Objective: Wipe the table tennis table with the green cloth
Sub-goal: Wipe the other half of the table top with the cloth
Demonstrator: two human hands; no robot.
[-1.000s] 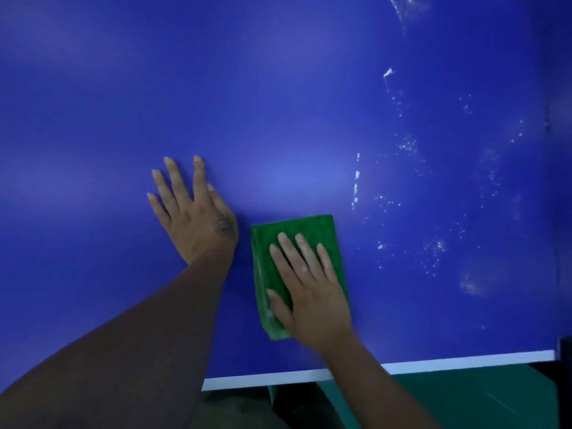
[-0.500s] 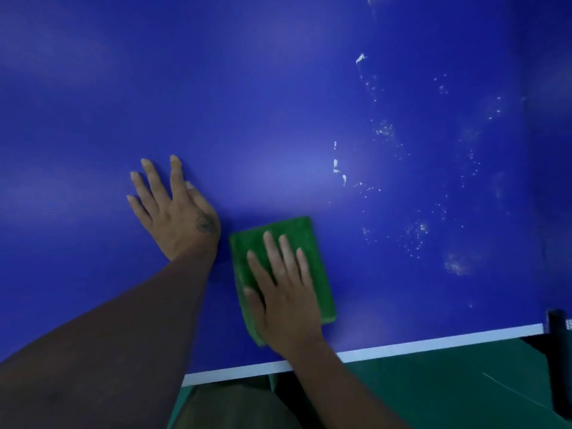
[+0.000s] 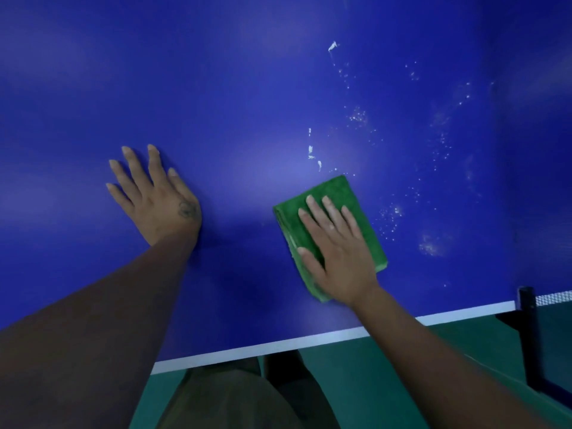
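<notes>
Folded green cloth [image 3: 330, 235] lies flat on the blue table tennis table [image 3: 247, 88] near its white edge, under your right hand [image 3: 337, 252], fingers straight, slightly spread. Your left hand [image 3: 158, 196] rests flat on the table, fingers spread, well apart from the cloth. White specks [image 3: 356, 116] dot the surface beyond it.

Covered, cropped and too fine to read

The right grip [image 3: 335, 249] covers the near half of the green cloth [image 3: 340, 193] and the bench [image 3: 216, 88] beneath it. The bench runs out of the picture at the top, left and right. Both forearms are cut by the lower edge, and the net [image 3: 554, 297] and its post [image 3: 526, 308] by the right. The white specks [image 3: 357, 116] are too small to identify. The dark mark [image 3: 186, 209] on the left grip [image 3: 154, 196] is too blurred to make out.
</notes>
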